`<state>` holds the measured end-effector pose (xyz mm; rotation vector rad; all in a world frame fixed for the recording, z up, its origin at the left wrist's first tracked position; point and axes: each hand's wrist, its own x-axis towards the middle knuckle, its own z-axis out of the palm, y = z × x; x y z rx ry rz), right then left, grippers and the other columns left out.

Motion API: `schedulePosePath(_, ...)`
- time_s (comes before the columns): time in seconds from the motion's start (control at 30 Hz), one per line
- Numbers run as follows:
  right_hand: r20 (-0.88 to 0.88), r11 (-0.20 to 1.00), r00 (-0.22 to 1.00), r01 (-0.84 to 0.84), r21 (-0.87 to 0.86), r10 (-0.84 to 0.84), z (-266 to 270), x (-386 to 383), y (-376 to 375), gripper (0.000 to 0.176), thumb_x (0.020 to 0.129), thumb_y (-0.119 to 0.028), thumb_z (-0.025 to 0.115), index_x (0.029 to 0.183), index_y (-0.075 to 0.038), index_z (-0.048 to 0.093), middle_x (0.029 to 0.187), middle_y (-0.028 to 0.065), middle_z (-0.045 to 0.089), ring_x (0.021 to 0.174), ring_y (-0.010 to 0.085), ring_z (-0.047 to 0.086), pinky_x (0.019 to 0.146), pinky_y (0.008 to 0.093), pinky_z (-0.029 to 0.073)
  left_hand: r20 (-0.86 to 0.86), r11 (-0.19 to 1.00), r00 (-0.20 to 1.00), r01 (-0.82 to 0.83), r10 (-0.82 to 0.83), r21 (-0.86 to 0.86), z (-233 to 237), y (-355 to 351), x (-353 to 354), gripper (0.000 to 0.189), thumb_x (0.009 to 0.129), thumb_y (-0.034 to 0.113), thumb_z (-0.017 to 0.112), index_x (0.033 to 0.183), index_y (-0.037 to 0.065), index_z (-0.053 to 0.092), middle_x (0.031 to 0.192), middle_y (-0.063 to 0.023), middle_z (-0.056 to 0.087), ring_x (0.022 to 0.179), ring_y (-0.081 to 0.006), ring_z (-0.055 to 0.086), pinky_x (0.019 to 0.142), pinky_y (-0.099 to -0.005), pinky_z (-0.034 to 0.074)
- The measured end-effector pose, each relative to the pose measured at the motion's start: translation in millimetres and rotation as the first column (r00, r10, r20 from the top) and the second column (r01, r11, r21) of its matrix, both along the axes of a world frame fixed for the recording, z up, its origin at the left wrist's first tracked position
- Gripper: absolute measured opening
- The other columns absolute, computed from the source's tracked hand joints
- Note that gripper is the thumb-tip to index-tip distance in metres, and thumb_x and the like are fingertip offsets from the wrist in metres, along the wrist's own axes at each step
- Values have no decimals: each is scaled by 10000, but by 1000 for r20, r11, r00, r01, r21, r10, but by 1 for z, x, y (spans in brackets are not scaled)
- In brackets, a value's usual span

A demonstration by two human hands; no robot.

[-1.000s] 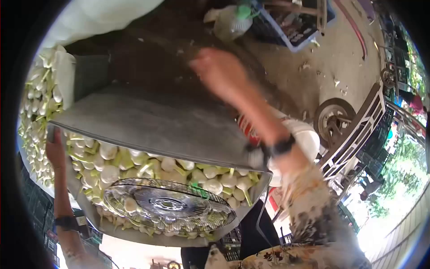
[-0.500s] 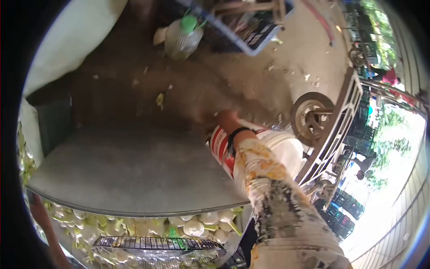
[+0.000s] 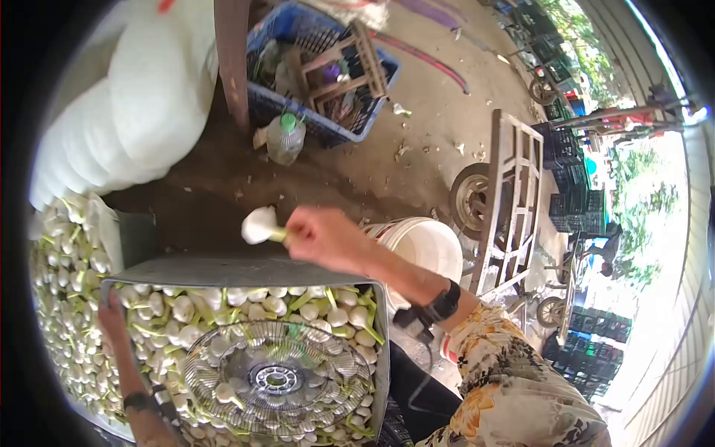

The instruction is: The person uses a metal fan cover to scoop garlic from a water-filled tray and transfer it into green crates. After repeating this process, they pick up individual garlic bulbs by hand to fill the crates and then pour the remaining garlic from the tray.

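Observation:
My right hand (image 3: 322,237) pinches the short green stem of a white bulb (image 3: 260,225), which looks like fresh garlic. The hand is raised beyond the far rim of a grey bin (image 3: 242,273). At the bin's left edge, my left hand (image 3: 112,319) has its fingers closed on the rim. Many similar bulbs (image 3: 179,308) with green stems fill the bin. A round wire fan guard (image 3: 277,378) lies over them, with a loose bulb (image 3: 228,395) on top. Under my right forearm stands a white bucket (image 3: 427,249), partly hidden.
More bulbs (image 3: 65,298) are heaped at the left, below large white sacks (image 3: 141,97). Ahead are a blue crate (image 3: 264,100) holding a wooden frame and a plastic bottle (image 3: 286,140) with a green cap. A wheeled metal cart (image 3: 495,216) stands right; stacked dark crates (image 3: 596,335) lie beyond.
My right hand has moved from beside the bucket to the left and now shows a bulb in its fingers. The view has shifted, revealing more of the bin's inside and my left hand.

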<state>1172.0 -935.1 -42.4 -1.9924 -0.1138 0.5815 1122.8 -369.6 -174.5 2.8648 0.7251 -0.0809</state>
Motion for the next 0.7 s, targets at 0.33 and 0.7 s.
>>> schedulePosePath(0.33, 69, 718, 903, -288, -633, 423, 66, -277, -122, 218, 867, -198, 512, 971, -24, 592, 787, 176, 608, 791, 331, 616, 662, 418, 487, -54, 959, 986, 140, -157, -245, -13, -166, -185, 686, 840, 373, 630, 1407, 117, 342, 1400, -110, 426, 1293, -291, 401, 1058, -461, 315)
schedulePosePath(0.7, 208, 835, 828, -442, -330, 520, 163, -314, -132, 366, 803, -253, 593, 1117, -70, 635, 1019, 190, 642, 976, 274, 600, 906, 356, 458, -341, 940, 891, 336, -300, 50, 157, -151, -391, 207, 894, 257, 520, 953, 93, 631, 934, -135, 641, 920, -348, 598, 737, -445, 506)
